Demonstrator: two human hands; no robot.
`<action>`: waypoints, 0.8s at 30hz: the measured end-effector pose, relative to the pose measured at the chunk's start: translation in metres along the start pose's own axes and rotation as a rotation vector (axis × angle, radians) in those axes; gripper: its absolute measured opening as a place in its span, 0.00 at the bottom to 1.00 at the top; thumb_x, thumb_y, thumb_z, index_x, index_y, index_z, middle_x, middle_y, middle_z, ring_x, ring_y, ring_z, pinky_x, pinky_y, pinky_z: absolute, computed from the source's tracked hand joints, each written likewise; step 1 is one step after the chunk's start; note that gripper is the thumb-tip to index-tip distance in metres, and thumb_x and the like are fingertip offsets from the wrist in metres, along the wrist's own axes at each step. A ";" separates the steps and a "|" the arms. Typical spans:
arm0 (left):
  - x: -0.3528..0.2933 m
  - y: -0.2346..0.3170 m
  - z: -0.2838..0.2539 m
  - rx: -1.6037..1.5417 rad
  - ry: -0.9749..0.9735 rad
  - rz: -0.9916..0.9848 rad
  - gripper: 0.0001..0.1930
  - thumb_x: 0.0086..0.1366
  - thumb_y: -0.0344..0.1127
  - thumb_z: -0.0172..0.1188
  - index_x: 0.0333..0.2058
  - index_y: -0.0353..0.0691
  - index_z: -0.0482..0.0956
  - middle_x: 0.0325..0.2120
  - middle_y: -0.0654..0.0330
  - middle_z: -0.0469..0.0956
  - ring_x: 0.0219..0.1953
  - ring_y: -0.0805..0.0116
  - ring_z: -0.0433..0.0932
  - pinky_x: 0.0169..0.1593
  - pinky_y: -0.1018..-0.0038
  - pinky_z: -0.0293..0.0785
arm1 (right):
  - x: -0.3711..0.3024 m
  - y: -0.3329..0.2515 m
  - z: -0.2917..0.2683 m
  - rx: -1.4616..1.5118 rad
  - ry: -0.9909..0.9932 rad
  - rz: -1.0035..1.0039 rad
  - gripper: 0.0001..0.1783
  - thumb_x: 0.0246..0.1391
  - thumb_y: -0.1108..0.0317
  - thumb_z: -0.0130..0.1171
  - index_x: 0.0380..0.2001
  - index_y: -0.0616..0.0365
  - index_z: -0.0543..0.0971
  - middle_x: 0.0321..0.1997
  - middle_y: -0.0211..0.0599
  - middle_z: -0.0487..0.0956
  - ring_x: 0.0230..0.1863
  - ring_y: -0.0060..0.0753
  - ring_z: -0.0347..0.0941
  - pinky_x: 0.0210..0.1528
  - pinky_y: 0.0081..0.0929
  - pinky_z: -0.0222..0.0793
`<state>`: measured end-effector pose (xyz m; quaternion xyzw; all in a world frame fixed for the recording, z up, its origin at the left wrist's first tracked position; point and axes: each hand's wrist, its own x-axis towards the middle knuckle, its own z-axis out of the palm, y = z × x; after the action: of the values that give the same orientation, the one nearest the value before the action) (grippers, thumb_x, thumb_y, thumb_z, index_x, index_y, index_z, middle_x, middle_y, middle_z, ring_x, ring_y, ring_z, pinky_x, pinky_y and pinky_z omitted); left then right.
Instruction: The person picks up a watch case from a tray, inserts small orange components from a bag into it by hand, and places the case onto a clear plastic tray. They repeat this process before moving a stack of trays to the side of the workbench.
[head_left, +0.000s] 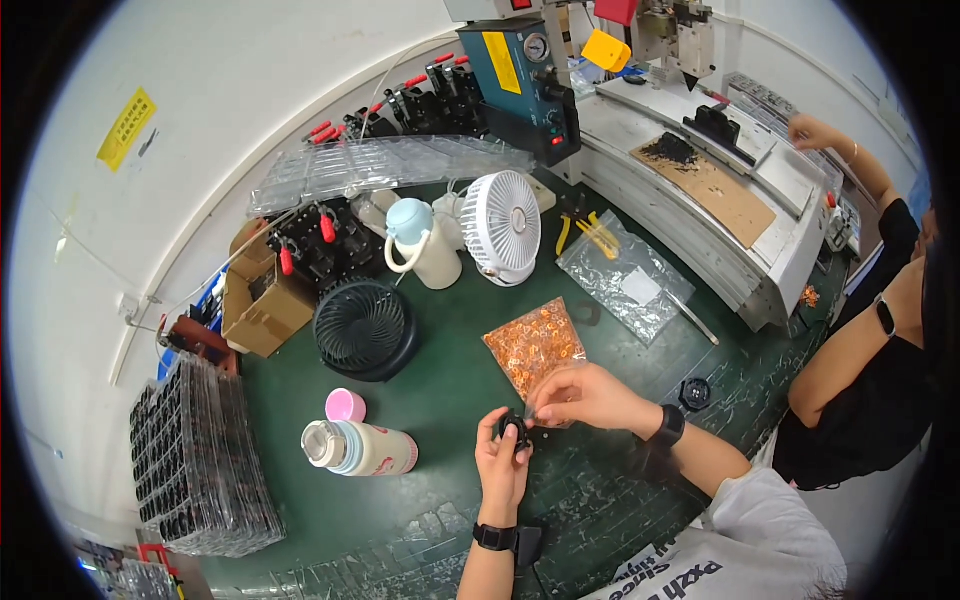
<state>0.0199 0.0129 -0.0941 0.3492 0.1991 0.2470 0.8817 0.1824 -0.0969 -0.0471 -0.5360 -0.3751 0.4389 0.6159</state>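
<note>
My left hand (500, 465) is closed around a small black round part (514, 428) above the front of the green table. Just to its right, my right hand (590, 400) is closed in a pinch, its fingertips close to the black part; anything between them is too small to make out. Under and beyond my right hand lies a clear plastic bag (535, 345) full of small orange pieces. Another black round part (695, 393) rests on the table to the right of my right wrist.
A bottle (375, 449), a pink cup (345, 405), a black fan (366, 328), a white fan (503, 228) and a jug (425, 250) stand leftward and behind. Stacked trays (200, 455) are far left. A clear bag (630, 275), yellow-handled pliers (600, 238) and a machine (690, 190) are right; a co-worker's arm (850, 365) is nearby.
</note>
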 end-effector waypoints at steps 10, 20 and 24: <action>0.000 0.002 -0.002 -0.004 -0.005 0.000 0.17 0.66 0.27 0.54 0.53 0.35 0.67 0.33 0.58 0.78 0.21 0.82 0.66 0.23 0.87 0.63 | 0.004 0.010 0.012 -0.113 0.020 -0.088 0.07 0.49 0.74 0.64 0.33 0.64 0.81 0.39 0.36 0.79 0.41 0.23 0.75 0.44 0.22 0.71; -0.002 0.001 -0.002 0.033 -0.001 0.008 0.17 0.66 0.26 0.54 0.53 0.35 0.68 0.33 0.62 0.78 0.23 0.84 0.69 0.23 0.88 0.63 | 0.002 0.014 0.017 -0.084 0.024 -0.088 0.07 0.48 0.73 0.66 0.32 0.64 0.82 0.39 0.37 0.79 0.42 0.26 0.75 0.45 0.23 0.72; -0.001 0.002 -0.001 0.047 0.005 0.011 0.17 0.66 0.26 0.54 0.53 0.35 0.68 0.34 0.62 0.78 0.24 0.84 0.70 0.23 0.87 0.64 | 0.003 0.014 0.017 -0.053 0.034 -0.068 0.08 0.47 0.73 0.67 0.31 0.64 0.82 0.39 0.37 0.79 0.42 0.26 0.75 0.45 0.22 0.72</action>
<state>0.0178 0.0144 -0.0930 0.3704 0.2051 0.2479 0.8714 0.1652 -0.0881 -0.0588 -0.5463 -0.3940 0.3984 0.6226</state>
